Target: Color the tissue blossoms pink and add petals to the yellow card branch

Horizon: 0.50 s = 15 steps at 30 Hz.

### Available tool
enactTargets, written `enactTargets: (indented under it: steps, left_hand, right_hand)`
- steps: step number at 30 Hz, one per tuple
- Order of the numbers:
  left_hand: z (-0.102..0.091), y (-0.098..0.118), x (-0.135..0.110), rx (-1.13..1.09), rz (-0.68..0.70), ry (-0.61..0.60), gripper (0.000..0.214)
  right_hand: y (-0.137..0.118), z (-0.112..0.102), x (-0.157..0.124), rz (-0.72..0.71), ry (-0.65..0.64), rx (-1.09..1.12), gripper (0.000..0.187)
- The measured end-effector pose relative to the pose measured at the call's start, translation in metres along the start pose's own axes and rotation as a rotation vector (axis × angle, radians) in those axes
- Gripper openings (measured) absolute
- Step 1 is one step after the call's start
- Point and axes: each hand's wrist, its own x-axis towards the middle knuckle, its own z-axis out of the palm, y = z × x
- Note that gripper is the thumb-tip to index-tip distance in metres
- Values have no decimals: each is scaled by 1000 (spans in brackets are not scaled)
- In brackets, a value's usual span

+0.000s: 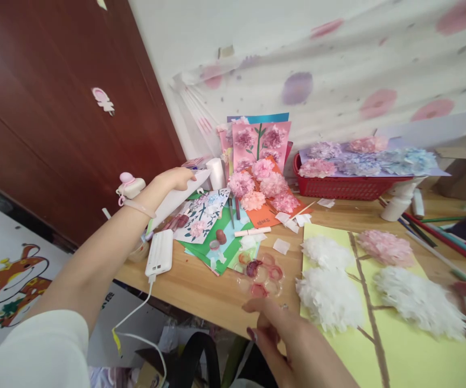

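My left hand [179, 178] reaches to the back left of the table, its fingers closed at the edge of a white sheet of paper [184, 199]. A white roll [215, 173] stands just beyond it. In the foreground my right hand [283, 337] is raised over the table's front edge, fingers bent and apart, with nothing visible in them. Just past its fingertips lies a clear plastic palette [275, 272] stained with red paint. To its right, a yellow sheet [317, 345] carries a painted brown branch [364, 285], white tissue flowers [332, 296] and a pink one [385, 248].
A white power bank [160, 253] with a cable sits at the left edge. Pink flowers on an orange card [263, 215] and a pink flower picture [263, 134] stand behind. A red basket [338, 187], brushes [445, 234] and a white bottle [396, 207] occupy the right.
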Motion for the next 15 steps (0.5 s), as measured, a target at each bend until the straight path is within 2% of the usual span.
enactTargets:
  steps: [4, 6, 8, 11, 15]
  left_hand:
    - [4, 2, 1, -20, 16, -16, 44]
    - [6, 2, -1, -40, 21, -16, 48]
    - [8, 1, -3, -62, 22, -7, 52]
    - [11, 1, -6, -99, 35, 3, 51]
    - [18, 5, -6, -157, 72, 14, 42]
  right_hand:
    - [-14, -35, 14, -55, 31, -22, 33]
    - [-20, -51, 35, -63, 57, -127, 35]
    - [-22, -63, 66, -25, 27, -261, 30]
    - [-16, -70, 121, -109, -15, -426, 28]
    - [1, -64, 178, -157, -121, -518, 33]
